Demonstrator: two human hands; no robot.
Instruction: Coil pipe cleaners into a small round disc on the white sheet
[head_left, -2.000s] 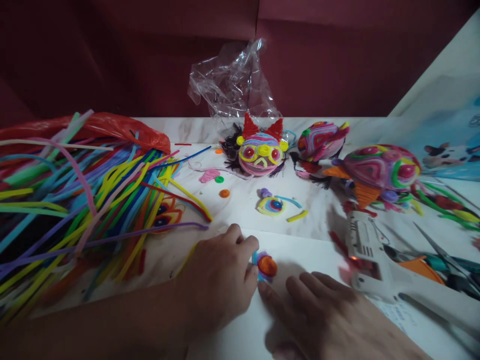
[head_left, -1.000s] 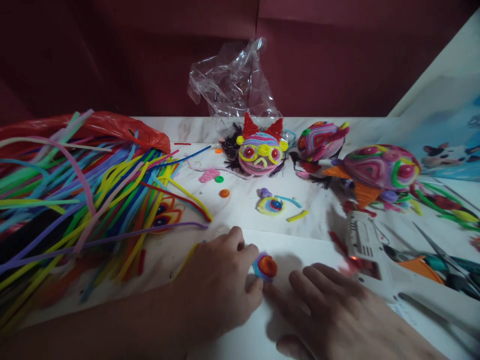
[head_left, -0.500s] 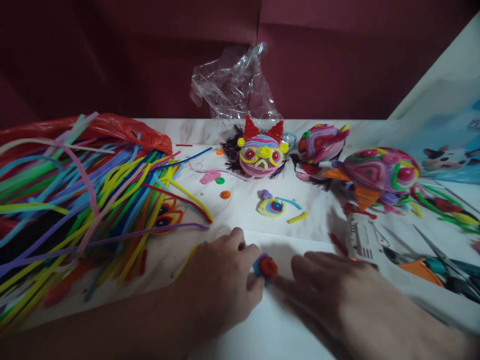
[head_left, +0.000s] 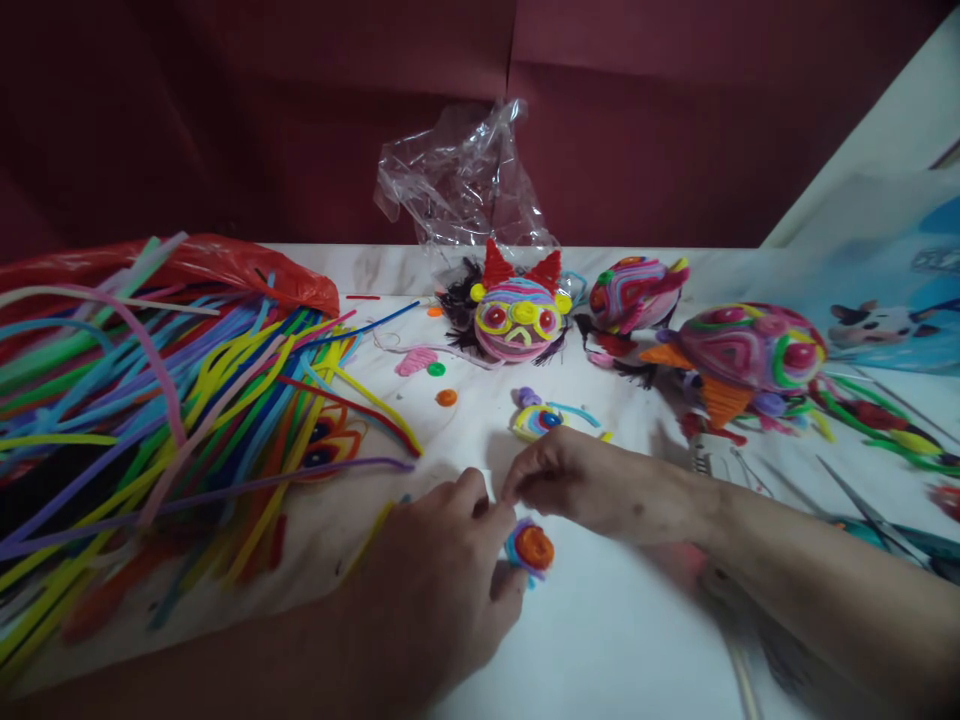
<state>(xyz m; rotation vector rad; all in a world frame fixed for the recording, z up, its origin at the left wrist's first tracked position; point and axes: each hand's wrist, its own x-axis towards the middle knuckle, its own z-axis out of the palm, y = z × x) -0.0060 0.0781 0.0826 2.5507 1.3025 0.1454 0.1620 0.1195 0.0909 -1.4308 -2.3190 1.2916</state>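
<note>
Head view, lower centre: your left hand (head_left: 435, 585) pinches a small fuzzy coiled disc (head_left: 531, 548), orange centre ringed in blue and purple, lying flat on the white worktop (head_left: 622, 640). Your right hand (head_left: 581, 485) curls just above it; you cannot tell whether it grips anything. The disc looks wound but is joined to nothing. Three wrapped pipe-cleaner figures (head_left: 634, 292) stand finished at upper centre, and loose multicoloured pipe-cleaner stems (head_left: 150, 400) fill the left.

Left hand (head_left: 442, 585): fingers pinch the coiled disc (head_left: 531, 548) at its 9 o'clock edge.
Right hand (head_left: 592, 490): curled, at the coiled disc's 12 o'clock.
Pipe cleaners (head_left: 172, 400): heaped at the tabletop's (head_left: 615, 640) 9 o'clock.
</note>
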